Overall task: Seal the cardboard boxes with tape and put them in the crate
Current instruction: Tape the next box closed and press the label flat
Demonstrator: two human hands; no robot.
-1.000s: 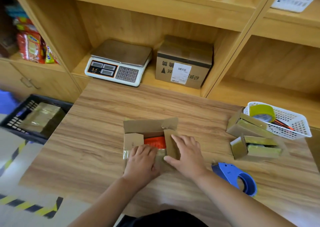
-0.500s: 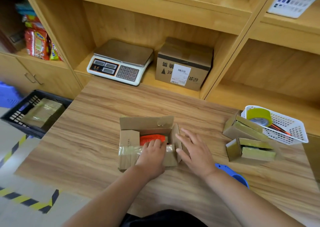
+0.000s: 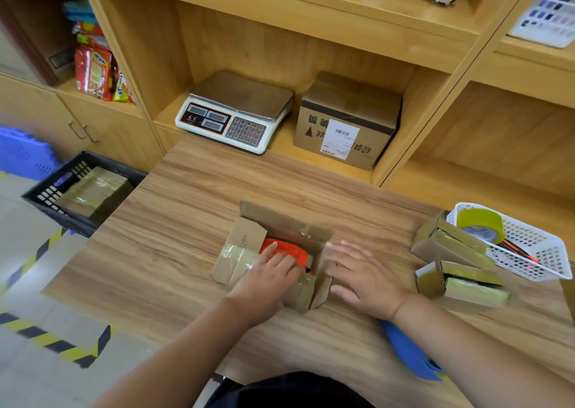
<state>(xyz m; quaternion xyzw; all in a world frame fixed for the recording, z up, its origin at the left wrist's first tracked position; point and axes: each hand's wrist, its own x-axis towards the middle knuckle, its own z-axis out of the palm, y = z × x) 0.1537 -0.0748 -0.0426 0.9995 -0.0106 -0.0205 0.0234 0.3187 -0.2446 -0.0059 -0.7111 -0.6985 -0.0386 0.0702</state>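
An open cardboard box [image 3: 245, 236] sits on the wood-grain surface [image 3: 174, 236] below wooden shelves [image 3: 342, 12]. The left hand [image 3: 267, 272] rests flat-fingered on its front, the right hand [image 3: 365, 272] beside it, both grips spread. A black crate [image 3: 40, 191] stands lower, at the left.

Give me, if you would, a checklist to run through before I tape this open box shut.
1. Flaps of the open box folded shut: not ok; the far flap stands up and the orange item shows.
2. Orange item in the box: ok; the left hand rests its fingers on it.
3. Tape dispenser within reach: ok; it lies under the right forearm.
4. Right hand free to take it: ok; it is open beside the box's right flap.
5. Room in the crate: cannot tell; one taped box lies in it, and the table hides part.
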